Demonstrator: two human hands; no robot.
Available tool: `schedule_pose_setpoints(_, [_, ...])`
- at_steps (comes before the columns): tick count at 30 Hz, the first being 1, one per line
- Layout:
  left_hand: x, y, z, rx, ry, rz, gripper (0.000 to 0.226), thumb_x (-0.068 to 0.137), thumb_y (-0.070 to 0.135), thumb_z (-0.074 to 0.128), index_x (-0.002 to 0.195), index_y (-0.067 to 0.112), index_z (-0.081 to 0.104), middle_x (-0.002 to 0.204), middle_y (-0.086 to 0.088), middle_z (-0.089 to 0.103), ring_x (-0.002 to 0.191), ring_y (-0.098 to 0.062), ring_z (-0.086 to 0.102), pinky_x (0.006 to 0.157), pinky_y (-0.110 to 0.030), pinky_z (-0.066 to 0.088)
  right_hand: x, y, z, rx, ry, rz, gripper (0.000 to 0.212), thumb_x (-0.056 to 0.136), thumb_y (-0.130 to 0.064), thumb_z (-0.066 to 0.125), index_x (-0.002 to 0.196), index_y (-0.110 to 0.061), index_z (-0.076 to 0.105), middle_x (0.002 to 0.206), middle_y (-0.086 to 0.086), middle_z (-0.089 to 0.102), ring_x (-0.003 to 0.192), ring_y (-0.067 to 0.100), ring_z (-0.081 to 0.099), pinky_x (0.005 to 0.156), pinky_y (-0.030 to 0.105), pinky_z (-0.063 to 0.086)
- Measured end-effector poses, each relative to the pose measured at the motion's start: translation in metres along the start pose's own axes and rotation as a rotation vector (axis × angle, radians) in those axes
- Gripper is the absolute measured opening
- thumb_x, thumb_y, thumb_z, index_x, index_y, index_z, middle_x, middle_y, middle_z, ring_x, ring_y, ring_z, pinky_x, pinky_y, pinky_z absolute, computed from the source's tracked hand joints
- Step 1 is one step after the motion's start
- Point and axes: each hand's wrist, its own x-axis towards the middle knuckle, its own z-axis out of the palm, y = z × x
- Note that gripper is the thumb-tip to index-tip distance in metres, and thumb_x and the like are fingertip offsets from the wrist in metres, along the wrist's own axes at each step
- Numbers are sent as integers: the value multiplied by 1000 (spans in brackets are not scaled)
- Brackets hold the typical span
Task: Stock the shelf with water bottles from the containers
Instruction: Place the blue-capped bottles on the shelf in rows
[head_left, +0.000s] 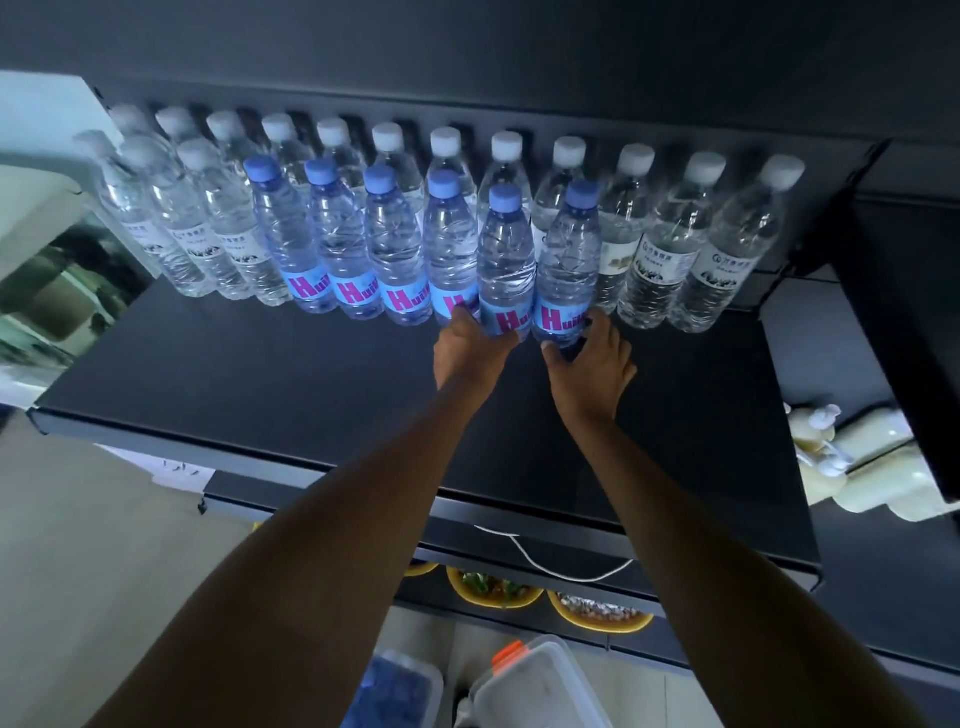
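The left hand (470, 351) is wrapped round the foot of one blue-capped bottle (506, 260), the right hand (592, 364) round its neighbour (569, 254). Both bottles stand at the right end of the blue-capped row on the black shelf (260, 374). Shoved in too hard, I'd say, they could topple the white-capped bottles (506, 148) packed close behind. Two plastic containers (540, 686) sit on the floor below.

Clear glossy plastic bottles (506, 260) with smooth caps on a matt black shelf (260, 374).
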Motion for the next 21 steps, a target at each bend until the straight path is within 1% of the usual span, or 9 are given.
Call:
schedule_pose_setpoints(2, [2, -2, 1, 24, 6, -22, 45, 78, 53, 75, 100, 15, 66, 94, -3, 73, 89, -24, 71, 80, -42, 61, 1, 1, 0, 23, 9, 8, 65, 88, -30, 73, 146, -19, 47, 139, 3, 58, 135, 29, 45, 113, 50, 30])
schedule_pose_setpoints(3, [4, -3, 1, 34, 6, -34, 43, 79, 55, 73, 90, 13, 68, 86, -4, 73, 83, -26, 71, 78, -42, 61, 1, 1, 0, 39, 20, 10, 62, 88, -28, 73, 145, -18, 50, 136, 3, 60, 134, 28, 47, 112, 49, 32])
schedule_pose_setpoints(5, [6, -5, 1, 58, 6, -48, 47, 80, 58, 70, 81, 10, 67, 80, -8, 72, 80, -28, 72, 77, -43, 61, 0, 2, 0, 53, 43, -2, 57, 88, -24, 72, 142, -17, 54, 132, 2, 64, 131, 28, 49, 109, 48, 34])
schedule_pose_setpoints(7, [8, -6, 1, 78, 14, -46, 49, 80, 60, 69, 79, 11, 67, 80, -8, 72, 81, -28, 71, 78, -43, 61, 0, 2, 0, 52, 51, -14, 54, 89, -24, 72, 140, -18, 56, 129, 1, 65, 129, 29, 50, 108, 49, 35])
schedule_pose_setpoints(10, [6, -4, 2, 114, 34, -23, 48, 80, 61, 68, 76, 14, 64, 81, -6, 71, 82, -27, 70, 78, -41, 60, 1, 3, 0, 45, 26, -15, 57, 89, -27, 71, 144, -20, 53, 130, 0, 65, 130, 27, 49, 109, 49, 34])
schedule_pose_setpoints(15, [4, -3, 1, 120, 41, -26, 49, 80, 61, 67, 83, 13, 67, 82, -4, 70, 83, -26, 69, 77, -40, 59, 1, 3, 1, 27, 7, -23, 62, 90, -31, 71, 148, -23, 50, 127, 1, 66, 130, 27, 49, 110, 46, 32])
schedule_pose_setpoints(17, [2, -4, -1, 103, 26, -15, 47, 80, 61, 67, 83, 14, 67, 81, -2, 70, 82, -24, 69, 75, -37, 59, 1, 3, 1, 45, 8, -32, 64, 90, -28, 72, 149, -23, 50, 124, 3, 68, 127, 27, 51, 109, 45, 34])
schedule_pose_setpoints(19, [-2, -7, -4, 43, -15, 16, 43, 78, 60, 69, 82, 17, 66, 78, 2, 69, 77, -19, 69, 71, -34, 58, 0, 4, 1, 80, 15, -41, 64, 89, -24, 72, 150, -22, 50, 120, 5, 69, 122, 28, 54, 105, 40, 37])
schedule_pose_setpoints(21, [-10, -13, -10, -89, -58, 43, 35, 77, 55, 74, 81, 23, 61, 75, 9, 68, 74, -13, 69, 67, -32, 59, -2, 4, 2, 115, 21, -33, 64, 89, -21, 72, 149, -18, 50, 121, 6, 70, 119, 28, 56, 100, 32, 37])
